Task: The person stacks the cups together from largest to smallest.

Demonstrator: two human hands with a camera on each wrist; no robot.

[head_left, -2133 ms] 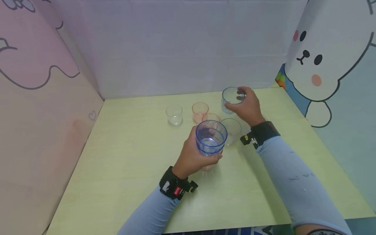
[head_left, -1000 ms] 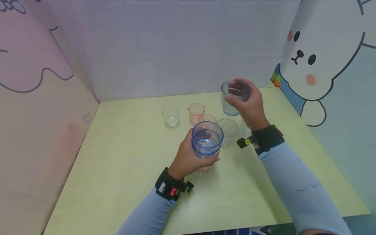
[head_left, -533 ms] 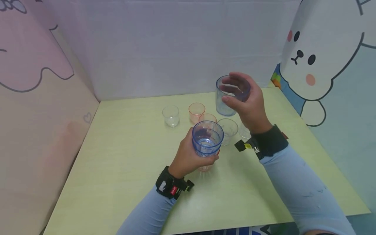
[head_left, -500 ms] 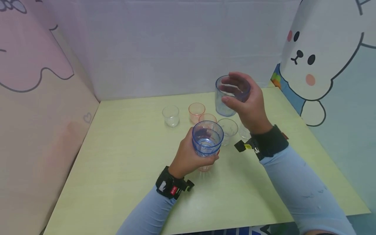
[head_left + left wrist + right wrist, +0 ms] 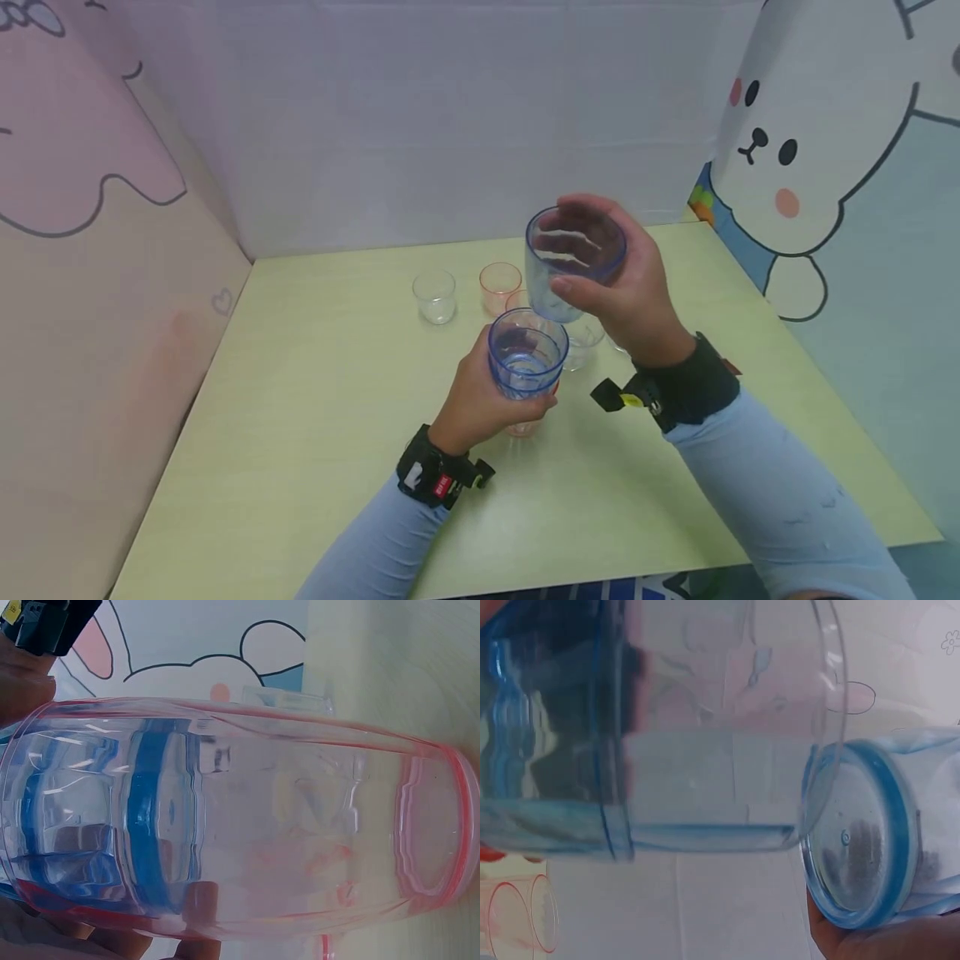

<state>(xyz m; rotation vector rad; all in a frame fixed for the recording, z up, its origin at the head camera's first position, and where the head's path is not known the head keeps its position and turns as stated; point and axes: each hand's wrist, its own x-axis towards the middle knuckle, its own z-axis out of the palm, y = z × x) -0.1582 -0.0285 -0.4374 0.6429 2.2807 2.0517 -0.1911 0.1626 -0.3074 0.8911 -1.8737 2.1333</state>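
Observation:
In the head view my left hand (image 5: 487, 392) grips a stack of clear tumblers. A blue-rimmed tumbler (image 5: 527, 367) is at the top, nested in a red-rimmed tumbler (image 5: 300, 817), whose lower part shows in the left wrist view. Whether the stack touches the table I cannot tell. My right hand (image 5: 626, 287) holds another blue-rimmed tumbler (image 5: 558, 283) by its side, fingers round its far wall and thumb in front. Its base (image 5: 851, 840) faces the stack's mouth (image 5: 829, 720) in the right wrist view, a small gap apart.
On the pale table (image 5: 322, 400) a small clear glass (image 5: 435, 298) stands to the left of an orange-rimmed glass (image 5: 499, 286). A second orange-rimmed glass (image 5: 517, 298) and a clear glass (image 5: 583, 340) sit partly hidden behind my hands. A white wall sheet (image 5: 450, 125) closes the back.
My right hand has lifted its blue-rimmed tumbler off the back of the table and brought it left and nearer, close to the stack. My left hand stays almost still.

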